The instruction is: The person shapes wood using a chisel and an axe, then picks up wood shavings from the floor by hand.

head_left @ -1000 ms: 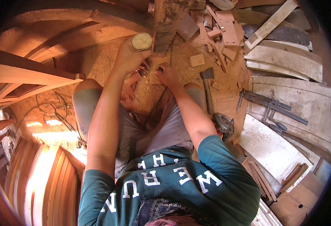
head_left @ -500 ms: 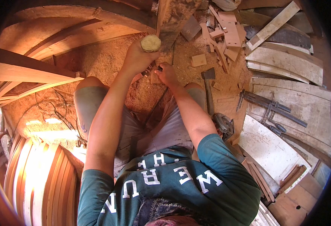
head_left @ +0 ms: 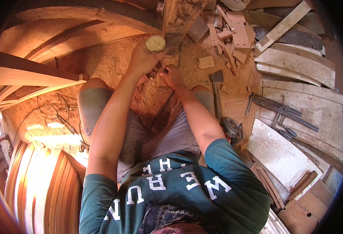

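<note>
My left hand (head_left: 143, 60) is wrapped round an upright thing with a round, pale yellowish end (head_left: 155, 44); the rest of it is hidden, so its kind cannot be told. My right hand (head_left: 174, 77) is just to the right and a little nearer me. Its fingers are pinched on a small dark piece (head_left: 165, 71), too small to name. Below and between the hands, a small block of wood (head_left: 161, 81) shows in part, with several little reddish wood pieces (head_left: 143, 80) beside it. Both hands are in front of my knees, above a sawdust-covered floor (head_left: 113, 58).
Curved wooden frames (head_left: 101, 15) rise at the far left, near a wooden post (head_left: 183, 17). Wood offcuts (head_left: 237, 35) lie at the far right. Clamps (head_left: 280, 113) rest on pale boards (head_left: 308, 101) at right; a power tool (head_left: 232, 129) sits by my right thigh. Cables (head_left: 64, 115) lie left.
My left hand and the pale-ended thing have shifted very slightly to the left and away from me. My right hand stays in nearly the same place. At the far left edge, another person's arm has moved.
</note>
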`<state>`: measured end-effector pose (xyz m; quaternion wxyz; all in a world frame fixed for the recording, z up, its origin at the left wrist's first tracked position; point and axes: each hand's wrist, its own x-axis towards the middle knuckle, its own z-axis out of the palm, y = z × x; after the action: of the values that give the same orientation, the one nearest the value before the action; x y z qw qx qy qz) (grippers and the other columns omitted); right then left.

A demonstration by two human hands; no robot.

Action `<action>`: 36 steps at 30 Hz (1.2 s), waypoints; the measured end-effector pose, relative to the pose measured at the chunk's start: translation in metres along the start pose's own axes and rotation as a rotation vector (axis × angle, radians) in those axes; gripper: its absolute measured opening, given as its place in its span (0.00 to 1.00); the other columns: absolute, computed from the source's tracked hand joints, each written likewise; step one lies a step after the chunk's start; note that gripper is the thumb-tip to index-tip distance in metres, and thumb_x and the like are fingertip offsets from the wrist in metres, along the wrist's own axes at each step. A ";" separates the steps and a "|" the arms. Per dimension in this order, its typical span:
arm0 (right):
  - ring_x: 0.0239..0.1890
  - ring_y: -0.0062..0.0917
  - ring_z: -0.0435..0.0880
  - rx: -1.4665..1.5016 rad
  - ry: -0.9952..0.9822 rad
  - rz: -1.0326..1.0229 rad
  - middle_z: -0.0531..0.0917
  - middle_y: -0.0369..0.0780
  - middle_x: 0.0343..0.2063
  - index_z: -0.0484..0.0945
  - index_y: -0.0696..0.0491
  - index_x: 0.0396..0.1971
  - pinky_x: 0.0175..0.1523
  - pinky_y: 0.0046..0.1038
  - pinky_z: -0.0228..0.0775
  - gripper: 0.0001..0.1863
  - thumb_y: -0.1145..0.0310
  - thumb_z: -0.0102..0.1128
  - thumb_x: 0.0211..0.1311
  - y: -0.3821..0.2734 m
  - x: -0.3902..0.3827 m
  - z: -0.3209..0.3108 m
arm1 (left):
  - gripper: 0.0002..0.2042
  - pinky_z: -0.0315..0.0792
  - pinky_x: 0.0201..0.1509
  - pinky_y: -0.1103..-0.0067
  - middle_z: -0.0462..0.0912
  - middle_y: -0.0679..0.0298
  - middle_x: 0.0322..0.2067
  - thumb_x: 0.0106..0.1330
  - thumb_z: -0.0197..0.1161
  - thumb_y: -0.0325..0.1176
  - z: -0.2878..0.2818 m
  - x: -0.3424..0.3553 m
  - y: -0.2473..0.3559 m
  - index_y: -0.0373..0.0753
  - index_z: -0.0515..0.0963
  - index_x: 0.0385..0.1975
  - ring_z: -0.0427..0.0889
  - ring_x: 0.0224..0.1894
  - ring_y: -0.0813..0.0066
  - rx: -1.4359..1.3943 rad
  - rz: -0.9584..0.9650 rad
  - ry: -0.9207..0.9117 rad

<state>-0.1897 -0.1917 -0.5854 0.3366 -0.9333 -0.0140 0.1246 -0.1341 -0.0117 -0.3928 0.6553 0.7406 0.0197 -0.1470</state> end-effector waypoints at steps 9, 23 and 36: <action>0.54 0.49 0.81 0.004 -0.024 0.027 0.82 0.54 0.49 0.81 0.62 0.51 0.58 0.44 0.74 0.22 0.65 0.72 0.60 -0.012 -0.001 -0.009 | 0.17 0.80 0.45 0.75 0.88 0.61 0.39 0.59 0.70 0.25 0.001 0.003 -0.008 0.32 0.81 0.48 0.87 0.39 0.73 0.014 0.024 0.024; 0.44 0.37 0.87 0.077 0.168 0.090 0.86 0.47 0.43 0.83 0.53 0.52 0.49 0.35 0.79 0.18 0.70 0.67 0.61 0.022 -0.019 -0.063 | 0.15 0.78 0.47 0.76 0.88 0.62 0.39 0.58 0.72 0.28 -0.001 0.006 -0.011 0.33 0.82 0.45 0.86 0.41 0.74 0.003 0.026 0.153; 0.51 0.45 0.85 -0.087 0.268 0.588 0.86 0.54 0.47 0.78 0.60 0.54 0.57 0.40 0.75 0.24 0.66 0.69 0.59 0.203 -0.101 -0.126 | 0.14 0.78 0.47 0.75 0.89 0.62 0.38 0.58 0.71 0.29 -0.003 0.010 -0.005 0.33 0.84 0.43 0.87 0.40 0.73 0.015 -0.029 0.067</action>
<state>-0.2690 -0.4388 -0.5976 0.2448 -0.9189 0.2954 0.0919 -0.1252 -0.0096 -0.3999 0.6466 0.7496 0.0515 -0.1318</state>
